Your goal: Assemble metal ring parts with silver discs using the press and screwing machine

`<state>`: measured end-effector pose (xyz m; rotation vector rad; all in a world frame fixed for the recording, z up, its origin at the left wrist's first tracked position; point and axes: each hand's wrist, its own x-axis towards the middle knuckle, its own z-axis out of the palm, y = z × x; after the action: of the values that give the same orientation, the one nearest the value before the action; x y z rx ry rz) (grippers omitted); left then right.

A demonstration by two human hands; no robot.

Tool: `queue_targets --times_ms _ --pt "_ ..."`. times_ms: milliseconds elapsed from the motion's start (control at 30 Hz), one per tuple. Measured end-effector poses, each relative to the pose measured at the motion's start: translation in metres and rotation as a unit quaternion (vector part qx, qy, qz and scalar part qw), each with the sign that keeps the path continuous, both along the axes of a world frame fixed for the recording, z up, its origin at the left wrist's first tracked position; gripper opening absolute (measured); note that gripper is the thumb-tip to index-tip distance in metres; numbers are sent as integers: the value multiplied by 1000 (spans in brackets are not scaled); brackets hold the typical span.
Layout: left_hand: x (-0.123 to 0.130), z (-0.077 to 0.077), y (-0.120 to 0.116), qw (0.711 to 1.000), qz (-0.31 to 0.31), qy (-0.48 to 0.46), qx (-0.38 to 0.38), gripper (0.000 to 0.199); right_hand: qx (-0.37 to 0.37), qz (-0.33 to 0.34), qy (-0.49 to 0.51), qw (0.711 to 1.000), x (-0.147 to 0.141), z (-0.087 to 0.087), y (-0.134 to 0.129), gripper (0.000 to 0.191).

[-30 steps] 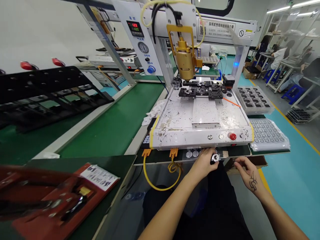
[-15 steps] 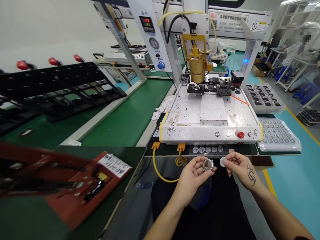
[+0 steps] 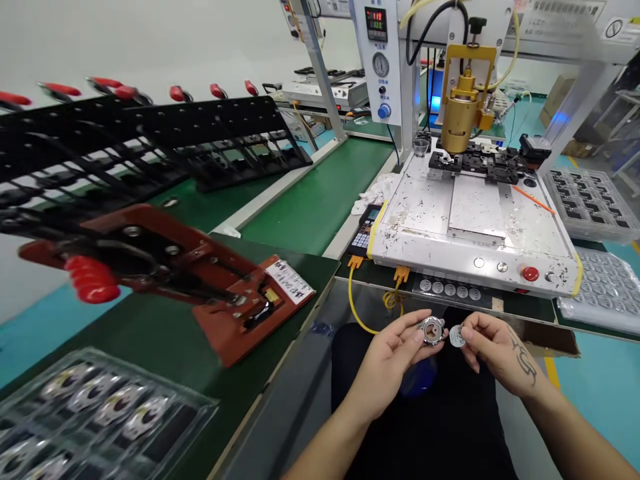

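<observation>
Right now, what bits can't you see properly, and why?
Head view, all of these:
- Back of the metal ring: turned away, partly behind the fingers of the left hand.
- Marks on the round disc in the right hand: too small.
- Writing on the white label: too blurred to read.
- Rest of the clear tray: cut off by the left and bottom edges.

I read a red 119 on the display point(image 3: 377, 25) and a slashed-circle sign point(image 3: 614, 28) on the white beam point(image 3: 575, 52).
</observation>
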<state>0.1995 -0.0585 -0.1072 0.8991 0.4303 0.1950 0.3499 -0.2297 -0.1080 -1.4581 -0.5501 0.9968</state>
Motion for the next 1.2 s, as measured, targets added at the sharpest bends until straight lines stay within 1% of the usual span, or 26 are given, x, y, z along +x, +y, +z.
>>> queue_targets --times_ms 67,133,267,333,533,667,833,1067,1200 --pt "-3 0 -1 1000 3 -11 9 52 -16 6 -20 1000 -2 7 2 46" --pt "-5 0 -2 1000 5 -18 20 51 -26 6 -65 998 -3 12 5 44" --pt "-7 0 -4 999 1 -23 40 53 17 -9 -181 983 -9 19 13 34" --pt "-8 2 -6 999 5 -26 46 52 33 -9 -209 977 -13 19 18 29" --pt "-12 4 -10 998 18 -38 50 49 46 4 -200 979 -22 13 26 25" --pt "-12 2 -13 997 18 -47 54 49 51 -3 -205 977 -23 10 27 25" --pt "-11 4 -14 996 16 -47 73 47 52 -5 -203 978 -24 8 26 24" --pt "-11 4 -18 992 14 -41 114 45 45 -11 -242 969 -25 10 25 23" --pt "-13 0 -21 988 20 -31 151 42 54 -26 -295 954 -28 9 26 19"
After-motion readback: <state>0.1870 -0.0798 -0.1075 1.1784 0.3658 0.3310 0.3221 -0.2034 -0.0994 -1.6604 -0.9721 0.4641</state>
